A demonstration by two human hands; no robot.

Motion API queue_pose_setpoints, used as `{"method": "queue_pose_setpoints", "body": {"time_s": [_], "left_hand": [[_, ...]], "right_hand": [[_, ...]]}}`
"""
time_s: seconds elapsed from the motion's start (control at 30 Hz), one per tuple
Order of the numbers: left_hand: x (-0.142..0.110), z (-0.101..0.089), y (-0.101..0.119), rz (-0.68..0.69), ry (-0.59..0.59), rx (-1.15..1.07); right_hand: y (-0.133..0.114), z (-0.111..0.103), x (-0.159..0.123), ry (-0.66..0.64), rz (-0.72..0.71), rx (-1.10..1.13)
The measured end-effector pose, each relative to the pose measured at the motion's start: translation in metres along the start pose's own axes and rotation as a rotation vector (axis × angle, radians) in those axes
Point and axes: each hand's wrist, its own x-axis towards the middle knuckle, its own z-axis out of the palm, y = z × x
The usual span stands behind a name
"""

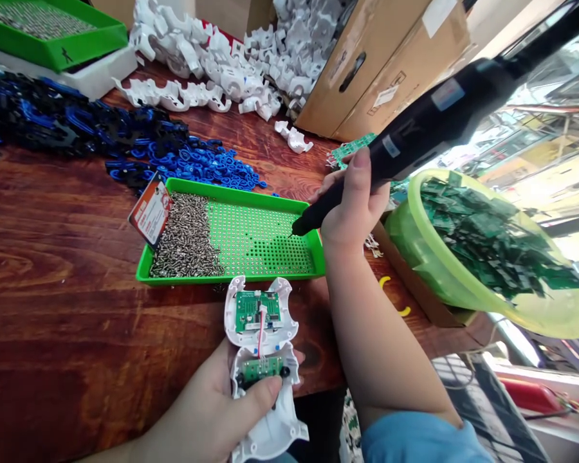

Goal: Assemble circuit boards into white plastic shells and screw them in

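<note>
My right hand (350, 206) is wrapped round a black electric screwdriver (415, 122), its tip pointing down over the right side of a green screw tray (231, 278). Loose small screws (186, 235) are heaped in the tray's left part, while rows of screws stand in the holes of its perforated floor. In front of the tray, my left hand (236, 399) grips a white plastic housing (265, 424), thumb on the lower circuit board (260, 369). A second circuit board (258, 312) sits in the upper white shell, joined by a thin red and white cable.
Blue and black plastic parts (188, 154) lie behind the tray. White shells (212, 64) are piled farther back, beside a cardboard box (361, 71). At the right stands a yellow-green basin (424, 257) of circuit boards. Another green tray (58, 48) is at the far left.
</note>
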Motion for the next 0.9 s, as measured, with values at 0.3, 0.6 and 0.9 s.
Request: {"method": "queue_pose_setpoints", "body": {"time_s": [0.3,0.6,0.9], "left_hand": [[0.009,-0.007,-0.007,0.082,-0.094,0.006],[0.011,-0.018,-0.012,0.14,-0.202,0.02],[0.015,-0.018,-0.015,0.202,-0.181,0.063]], "right_hand": [[0.005,-0.002,-0.002,-0.011,-0.026,-0.028],[-0.082,0.002,-0.009,0.054,-0.014,0.074],[-0.123,0.005,-0.042,-0.042,0.37,0.025]]}}
